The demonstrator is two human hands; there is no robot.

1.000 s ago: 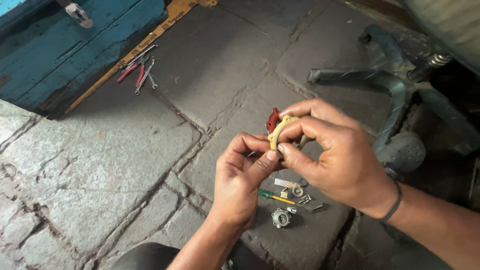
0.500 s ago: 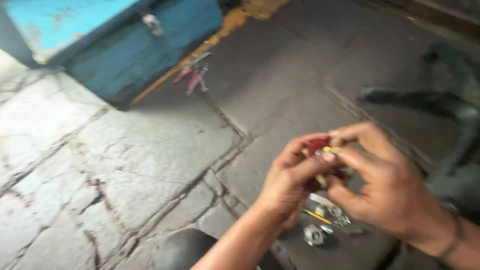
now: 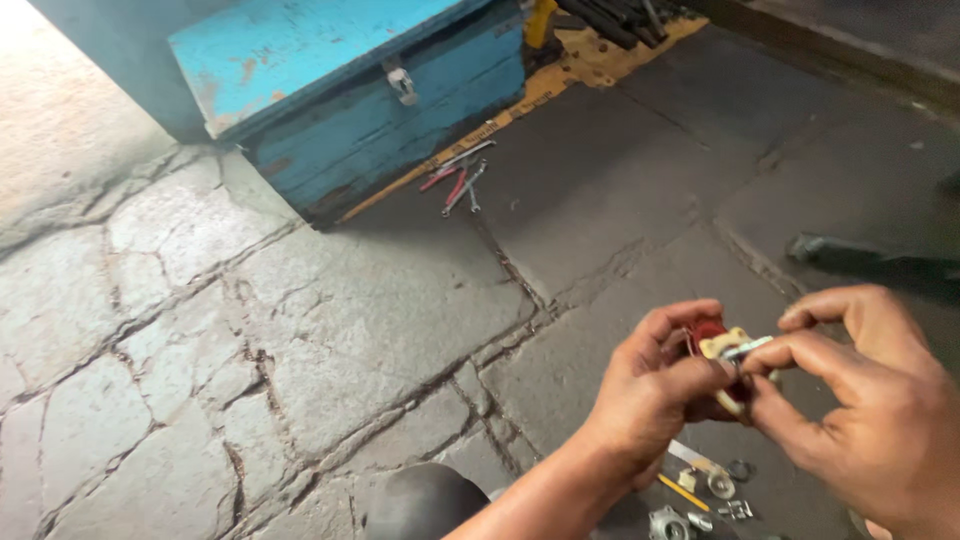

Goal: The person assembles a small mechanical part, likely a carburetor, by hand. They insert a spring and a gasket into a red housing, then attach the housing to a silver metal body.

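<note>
My left hand (image 3: pixel 650 395) and my right hand (image 3: pixel 860 400) meet at the lower right, both closed on one small part (image 3: pixel 722 345) with a red body and a cream piece on top. A thin metal pin sticks out of the cream piece between my right thumb and forefinger. Below my hands, small metal parts (image 3: pixel 715 490) lie on the stone floor: washers, a nut-like piece and a short yellow-handled tool (image 3: pixel 683 492).
A worn blue metal box (image 3: pixel 350 100) with a latch stands at the top centre. Red-handled pliers and other hand tools (image 3: pixel 458 180) lie beside it, next to a yellow strip (image 3: pixel 520 105). A dark chair base leg (image 3: pixel 880 262) reaches in from the right. The floor is cracked stone slabs.
The view has swung left and up, so my hands sit lower right in frame. Both hands kept hold of the red and cream part throughout.
</note>
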